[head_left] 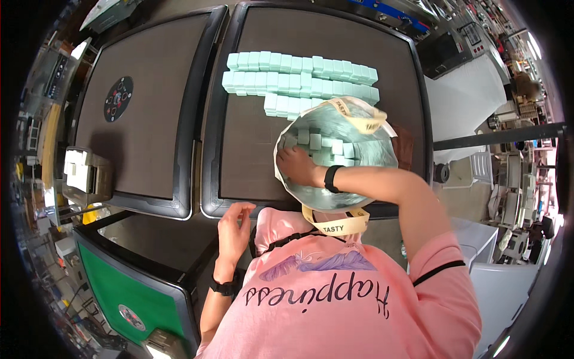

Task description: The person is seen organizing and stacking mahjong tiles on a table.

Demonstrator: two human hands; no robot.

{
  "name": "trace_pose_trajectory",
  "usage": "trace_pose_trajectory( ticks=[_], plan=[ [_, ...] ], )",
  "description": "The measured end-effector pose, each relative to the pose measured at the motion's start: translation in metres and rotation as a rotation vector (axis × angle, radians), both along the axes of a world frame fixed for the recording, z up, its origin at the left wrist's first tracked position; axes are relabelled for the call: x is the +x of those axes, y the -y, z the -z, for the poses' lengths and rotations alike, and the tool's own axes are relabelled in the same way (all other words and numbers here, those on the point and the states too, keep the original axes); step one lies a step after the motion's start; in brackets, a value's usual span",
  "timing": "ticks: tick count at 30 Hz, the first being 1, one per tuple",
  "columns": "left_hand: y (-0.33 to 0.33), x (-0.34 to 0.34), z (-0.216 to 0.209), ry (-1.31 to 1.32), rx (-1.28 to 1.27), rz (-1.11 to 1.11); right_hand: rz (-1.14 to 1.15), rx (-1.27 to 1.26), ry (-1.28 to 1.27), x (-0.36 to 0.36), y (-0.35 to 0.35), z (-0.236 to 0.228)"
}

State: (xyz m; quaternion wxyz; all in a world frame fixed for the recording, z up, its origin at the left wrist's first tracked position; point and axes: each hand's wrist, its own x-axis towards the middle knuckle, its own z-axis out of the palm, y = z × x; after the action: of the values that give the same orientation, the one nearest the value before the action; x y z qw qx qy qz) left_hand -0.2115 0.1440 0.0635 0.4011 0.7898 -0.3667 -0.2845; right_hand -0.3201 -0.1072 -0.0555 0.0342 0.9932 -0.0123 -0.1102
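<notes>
Pale green mahjong tiles [278, 82] lie in three long rows on the brown top of a mahjong table [251, 161]. A wide bag with a silver lining [373, 152] stands gaping near the table's front edge, with more loose tiles [338, 147] inside. My right hand [299, 166] reaches into this bag, back upward, at its left wall beside the tiles. Its fingers are bent, and what lies under them is hidden. My left hand [235, 232] hovers by the front edge, left of the bag, fingers loosely apart with nothing in them.
Cream printed straps [335, 226] hang from the bag's front and cross its far rim. Left stands a second brown-topped table [152, 113] with a round dark panel, and below it a green-topped one [104, 281]. A metal bar [496, 137] runs along the right.
</notes>
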Motion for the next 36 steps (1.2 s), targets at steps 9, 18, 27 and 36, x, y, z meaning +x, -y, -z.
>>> trace_pose_trajectory(
  ticks=[9, 18, 27, 36],
  plan=[
    [0.026, 0.015, 0.023, 0.034, 0.021, 0.162, -0.022, -0.118, -0.017, -0.021, 0.008, 0.002],
    [0.168, 0.082, 0.064, 0.337, -0.146, 0.213, -0.059, 0.127, 0.106, -0.027, 0.014, -0.021],
    [0.281, 0.141, 0.134, 0.614, 0.092, 0.493, 0.178, 0.427, 0.826, -0.042, 0.074, -0.193],
    [0.298, 0.150, 0.166, 0.684, 0.115, 0.610, 1.063, 0.535, 1.220, -0.133, 0.173, -0.161]
  ],
)
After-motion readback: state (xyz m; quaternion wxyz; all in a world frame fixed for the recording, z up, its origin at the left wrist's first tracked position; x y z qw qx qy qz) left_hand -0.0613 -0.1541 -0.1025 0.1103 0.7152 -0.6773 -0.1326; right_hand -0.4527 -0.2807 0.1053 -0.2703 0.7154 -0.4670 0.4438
